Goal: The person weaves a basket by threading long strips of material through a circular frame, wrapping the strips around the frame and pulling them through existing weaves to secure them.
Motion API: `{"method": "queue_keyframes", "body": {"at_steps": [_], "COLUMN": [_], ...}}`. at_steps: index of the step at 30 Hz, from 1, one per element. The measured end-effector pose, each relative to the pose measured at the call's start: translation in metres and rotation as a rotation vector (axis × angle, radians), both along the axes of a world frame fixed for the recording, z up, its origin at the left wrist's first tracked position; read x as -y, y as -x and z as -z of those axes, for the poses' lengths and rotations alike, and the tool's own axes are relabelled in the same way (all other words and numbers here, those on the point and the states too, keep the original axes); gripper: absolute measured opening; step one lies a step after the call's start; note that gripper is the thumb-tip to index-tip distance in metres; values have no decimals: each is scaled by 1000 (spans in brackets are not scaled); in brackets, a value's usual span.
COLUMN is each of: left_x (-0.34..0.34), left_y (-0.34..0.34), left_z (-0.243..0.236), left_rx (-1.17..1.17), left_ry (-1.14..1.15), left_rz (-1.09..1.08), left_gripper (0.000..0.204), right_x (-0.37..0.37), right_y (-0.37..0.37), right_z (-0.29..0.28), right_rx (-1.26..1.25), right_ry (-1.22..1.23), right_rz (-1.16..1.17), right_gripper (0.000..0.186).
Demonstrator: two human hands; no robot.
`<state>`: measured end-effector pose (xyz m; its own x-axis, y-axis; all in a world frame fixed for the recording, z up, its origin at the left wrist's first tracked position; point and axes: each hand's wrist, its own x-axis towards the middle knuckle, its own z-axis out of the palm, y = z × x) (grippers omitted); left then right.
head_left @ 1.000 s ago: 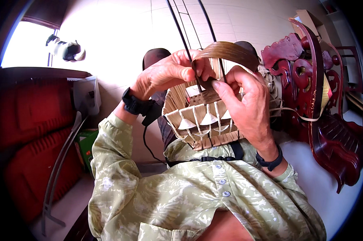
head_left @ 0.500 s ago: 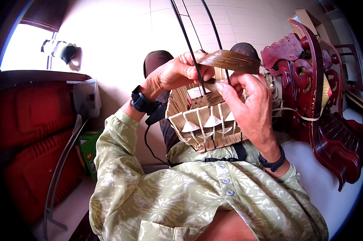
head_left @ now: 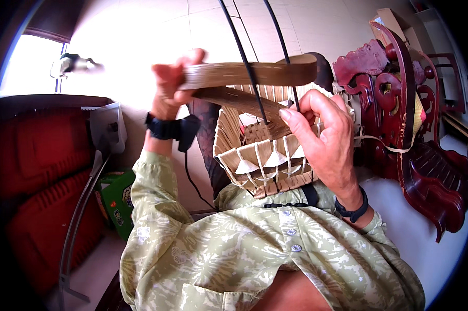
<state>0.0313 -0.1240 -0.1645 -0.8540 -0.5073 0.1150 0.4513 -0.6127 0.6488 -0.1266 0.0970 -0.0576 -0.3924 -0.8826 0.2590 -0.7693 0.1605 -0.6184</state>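
I see a woven basket (head_left: 233, 164) on my lap, pale with white cone shapes along its front and black rods (head_left: 238, 44) rising from it. A long, flat brown strip (head_left: 275, 72) loops across the rods. My left hand (head_left: 174, 85), blurred, is closed on the strip at the left, away from the basket. My right hand (head_left: 322, 135) pinches the strip's lower run (head_left: 236, 101) beside a rod, just above the basket, thumb on top and fingers partly hidden.
A carved red wooden chair (head_left: 420, 181) stands at right. At left are red padded-looking objects (head_left: 42, 150), a grey metal frame (head_left: 78, 228), a green box (head_left: 114, 199) and a blurred black-and-white shape (head_left: 70, 65) by the bright opening. A black cable (head_left: 190, 184) hangs mid-left.
My left hand has moved sharply left, out from between the rods, drawing the brown strip with it into a long loop. My right hand has stayed at the rods, slightly lower.
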Motion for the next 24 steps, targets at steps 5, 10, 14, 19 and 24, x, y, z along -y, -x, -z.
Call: {"method": "queue_keyframes", "body": {"at_steps": [5, 10, 14, 19, 24], "left_x": [5, 16, 7, 3, -16], "left_y": [-49, -185, -258, -250, -87], "left_z": [-52, -78, -65, -46, -110], "left_rx": [230, -533, -39, 1579, 933], "left_ry": [587, 117, 147, 788, 1177], "left_rz": [-1261, -460, -660, -500, -772], "left_gripper": [59, 52, 39, 18, 28], "right_x": [-2, 0, 2, 0, -4], "right_y": [3, 2, 1, 1, 1], "right_z": [-1, -4, -6, -4, 2], "right_rx": [-47, -16, -21, 24, -24], "right_ry": [23, 0, 14, 20, 41], "right_rz": [-2, -43, -47, -54, -45], "right_gripper": [23, 23, 24, 23, 22]}}
